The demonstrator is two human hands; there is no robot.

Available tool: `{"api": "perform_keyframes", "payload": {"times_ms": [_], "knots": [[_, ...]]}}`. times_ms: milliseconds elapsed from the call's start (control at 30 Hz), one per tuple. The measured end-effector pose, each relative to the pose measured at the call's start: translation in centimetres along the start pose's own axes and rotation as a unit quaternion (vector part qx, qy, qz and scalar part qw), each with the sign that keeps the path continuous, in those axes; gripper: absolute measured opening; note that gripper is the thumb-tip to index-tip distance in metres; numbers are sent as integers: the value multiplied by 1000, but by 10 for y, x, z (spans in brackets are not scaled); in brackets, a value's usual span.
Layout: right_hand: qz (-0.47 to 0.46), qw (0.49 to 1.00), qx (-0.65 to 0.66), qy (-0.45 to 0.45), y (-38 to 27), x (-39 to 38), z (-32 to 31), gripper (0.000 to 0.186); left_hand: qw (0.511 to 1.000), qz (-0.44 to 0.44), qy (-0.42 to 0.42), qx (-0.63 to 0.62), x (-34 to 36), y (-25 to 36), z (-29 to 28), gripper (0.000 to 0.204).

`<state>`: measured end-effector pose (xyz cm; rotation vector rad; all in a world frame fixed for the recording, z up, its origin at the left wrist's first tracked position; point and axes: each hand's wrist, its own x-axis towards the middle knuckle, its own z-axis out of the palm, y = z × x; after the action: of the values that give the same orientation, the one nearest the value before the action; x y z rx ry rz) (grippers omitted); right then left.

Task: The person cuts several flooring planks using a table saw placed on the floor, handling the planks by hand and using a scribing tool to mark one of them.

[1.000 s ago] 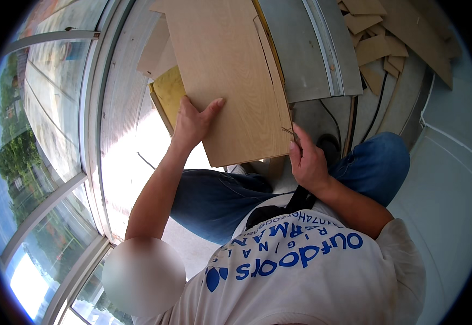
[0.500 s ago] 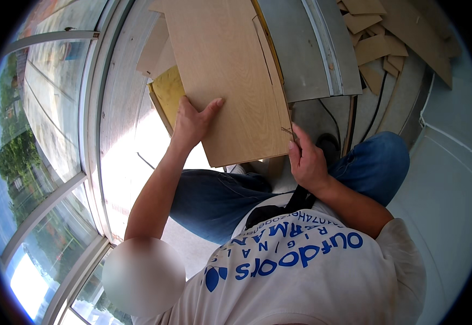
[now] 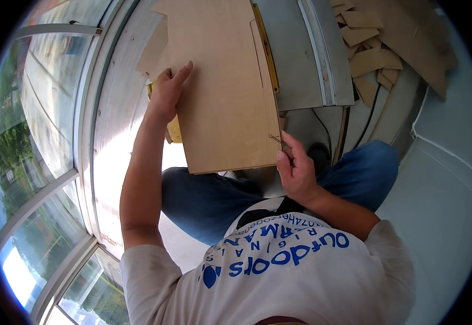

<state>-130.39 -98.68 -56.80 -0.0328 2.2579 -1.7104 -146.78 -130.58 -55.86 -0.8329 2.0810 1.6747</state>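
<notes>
A long light-brown wood-grain board (image 3: 222,103) stretches away from me over my lap. Thin dark lines run along its far right part, and a small crossed mark sits near its right edge. My left hand (image 3: 168,95) grips the board's left edge, thumb on top, fingers mostly hidden beyond the edge. Close to the near right corner, my right hand (image 3: 299,170) pinches the right edge between thumb and fingers. A yellow strip (image 3: 267,51) shows along the board's far right side. Another yellow piece (image 3: 174,131) peeks out under the left edge.
A grey metal surface (image 3: 293,59) with a rail lies beyond the board to the right. Several board offcuts (image 3: 368,62) are heaped on the floor at far right, beside a dark cable (image 3: 368,122). Framed windows (image 3: 46,108) line the left side.
The board has shifted left and slightly toward me. My left hand has moved farther away along its left edge; my right hand has kept hold of the right edge.
</notes>
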Motion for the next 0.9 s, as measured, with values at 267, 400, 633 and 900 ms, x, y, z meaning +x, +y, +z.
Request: {"api": "perform_keyframes", "payload": {"times_ms": [267, 400, 633, 900], "knots": [[-2, 993, 105, -53, -26, 9, -1, 48, 987, -11, 133, 85, 63, 56, 7, 60], [-57, 988, 112, -95, -44, 5, -2, 42, 987, 29, 142, 66, 52, 60, -15, 61], [-285, 956, 15, -73, -58, 72, -42, 24, 965, 81, 191, 161, -72, 125, -75, 65], [-690, 696, -158, 122, -248, 254, -104, 43, 921, 171, 277, 216, -213, 146, -166, 53]]}}
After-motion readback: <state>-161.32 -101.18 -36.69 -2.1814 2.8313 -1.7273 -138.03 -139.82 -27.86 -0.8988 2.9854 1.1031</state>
